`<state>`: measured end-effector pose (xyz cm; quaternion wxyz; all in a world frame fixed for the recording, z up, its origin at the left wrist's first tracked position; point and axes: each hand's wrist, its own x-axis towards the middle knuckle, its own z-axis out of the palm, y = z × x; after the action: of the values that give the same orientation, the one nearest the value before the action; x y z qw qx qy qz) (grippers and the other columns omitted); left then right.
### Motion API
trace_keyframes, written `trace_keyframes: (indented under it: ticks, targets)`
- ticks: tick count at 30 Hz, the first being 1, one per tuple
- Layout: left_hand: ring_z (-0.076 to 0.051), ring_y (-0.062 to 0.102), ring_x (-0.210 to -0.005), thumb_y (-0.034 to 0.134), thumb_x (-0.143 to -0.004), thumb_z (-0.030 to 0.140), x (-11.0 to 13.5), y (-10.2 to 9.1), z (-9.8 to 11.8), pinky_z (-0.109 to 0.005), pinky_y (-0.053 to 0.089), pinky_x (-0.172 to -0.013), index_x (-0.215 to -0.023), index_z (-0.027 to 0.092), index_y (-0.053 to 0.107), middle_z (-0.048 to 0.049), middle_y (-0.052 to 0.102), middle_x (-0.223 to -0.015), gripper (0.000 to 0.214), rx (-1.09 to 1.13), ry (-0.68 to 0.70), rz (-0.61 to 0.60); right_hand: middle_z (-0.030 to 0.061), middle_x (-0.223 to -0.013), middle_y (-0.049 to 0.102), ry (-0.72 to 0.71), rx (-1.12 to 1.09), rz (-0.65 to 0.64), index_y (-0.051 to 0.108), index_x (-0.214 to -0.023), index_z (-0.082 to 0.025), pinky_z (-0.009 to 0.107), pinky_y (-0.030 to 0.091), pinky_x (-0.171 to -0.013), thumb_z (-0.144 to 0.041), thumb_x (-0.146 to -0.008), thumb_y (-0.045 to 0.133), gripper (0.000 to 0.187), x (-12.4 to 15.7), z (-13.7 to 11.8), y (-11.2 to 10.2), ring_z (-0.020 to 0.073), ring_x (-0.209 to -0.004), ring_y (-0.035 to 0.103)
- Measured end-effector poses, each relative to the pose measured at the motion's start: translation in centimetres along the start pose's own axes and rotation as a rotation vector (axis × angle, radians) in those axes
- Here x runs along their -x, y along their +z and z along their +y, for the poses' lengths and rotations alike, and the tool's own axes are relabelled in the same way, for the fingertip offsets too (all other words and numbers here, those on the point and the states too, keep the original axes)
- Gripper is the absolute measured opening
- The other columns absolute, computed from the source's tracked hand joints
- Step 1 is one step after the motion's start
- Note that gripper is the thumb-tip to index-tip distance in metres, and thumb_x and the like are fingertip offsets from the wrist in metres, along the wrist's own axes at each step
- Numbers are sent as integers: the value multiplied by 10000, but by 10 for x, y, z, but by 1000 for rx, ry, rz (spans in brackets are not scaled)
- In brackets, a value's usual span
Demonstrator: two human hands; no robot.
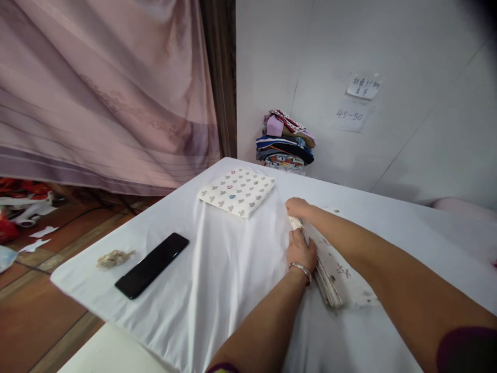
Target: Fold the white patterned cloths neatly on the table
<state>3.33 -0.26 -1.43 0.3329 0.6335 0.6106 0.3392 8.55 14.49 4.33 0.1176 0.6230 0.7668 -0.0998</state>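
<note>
My left hand (300, 251), with a silver bracelet at the wrist, presses its curled fingers against the left edge of a stack of folded white printed cloths (337, 274) on the white-covered table (217, 269). My right hand (297, 207) is closed over the far corner of the same stack, and my right forearm lies across its top. A separate folded cloth with small coloured prints (237, 192) lies flat on the table beyond the hands, apart from them.
A black phone (152, 265) and a small bundle of beige string (114, 258) lie near the table's left edge. A pile of folded colourful clothes (284, 141) stands at the back against the wall. A pink curtain (104, 93) hangs at the left above a tiled floor.
</note>
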Motion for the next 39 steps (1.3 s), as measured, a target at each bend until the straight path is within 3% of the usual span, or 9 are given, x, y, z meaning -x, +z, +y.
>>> trace_keyframes:
  ticks: [2, 8, 16, 19, 23, 31, 33, 36, 39]
  targets:
    - [-197, 560, -940, 478, -783, 257, 0, 0, 0, -296, 446, -777, -1157, 207, 410, -74, 488, -1144, 383, 3, -8, 13, 91, -885, 685, 3, -140, 25, 686, -846, -138, 208, 460, -709, -153, -722, 585, 161, 2, 8, 1, 181, -857, 628]
    - [-195, 569, -909, 506, -766, 230, -2, 2, -1, -298, 441, -777, -1072, 200, 417, -76, 514, -1092, 321, 8, -29, 32, 60, -820, 686, 85, -522, 115, 583, -1077, -116, 135, 459, -554, -137, -829, 443, 286, 21, 34, 17, 71, -608, 606]
    - [-189, 588, -846, 495, -773, 258, -2, 2, -2, -300, 443, -721, -1001, 207, 401, -65, 542, -1029, 252, -3, -42, 28, 6, -471, 577, 153, -715, 27, 611, -681, -110, 168, 432, -435, -118, -697, 549, 65, 38, 32, 28, 93, -410, 532]
    - [-182, 590, -843, 493, -774, 250, -2, 0, 0, -295, 438, -722, -979, 213, 396, -56, 546, -1015, 230, -13, -51, 30, 8, -509, 603, 152, -805, -3, 610, -704, -114, 181, 468, -482, -64, -670, 553, 83, 40, 27, 25, 108, -464, 574]
    - [-181, 595, -826, 496, -771, 254, -3, 0, 0, -295, 438, -710, -975, 214, 389, -57, 547, -1011, 234, -5, -66, 25, 49, -770, 680, 122, -930, 88, 602, -874, -128, 165, 497, -571, -89, -748, 516, 157, 56, 28, 27, 97, -629, 624]
    - [-171, 598, -810, 497, -764, 231, -5, 2, -3, -285, 441, -708, -950, 222, 384, -53, 547, -1008, 218, -9, -44, 44, 66, -920, 668, 38, -1270, 242, 577, -951, -138, 218, 510, -696, -143, -787, 495, 183, 93, 36, 54, 114, -759, 629]
    - [-169, 599, -805, 494, -766, 225, -6, 2, -3, -283, 440, -712, -956, 225, 380, -48, 555, -989, 221, -5, -46, 41, 78, -989, 655, 37, -1258, 307, 569, -1006, -146, 243, 503, -748, -151, -811, 455, 227, 104, 40, 58, 130, -852, 624]
    - [-172, 600, -800, 488, -764, 215, -7, 1, -4, -284, 438, -717, -960, 225, 379, -45, 562, -963, 225, -8, -51, 33, 72, -1041, 640, 31, -992, 418, 582, -1029, -162, 290, 462, -856, -127, -795, 448, 272, 131, 43, 67, 149, -963, 591]
    - [-175, 594, -822, 483, -754, 202, -8, 0, -3, -284, 433, -734, -945, 224, 384, -45, 562, -963, 217, -7, -40, 46, 71, -1153, 589, -141, -676, 463, 572, -1087, -198, 360, 382, -969, -130, -769, 489, 336, 168, 35, 81, 188, -1096, 515]
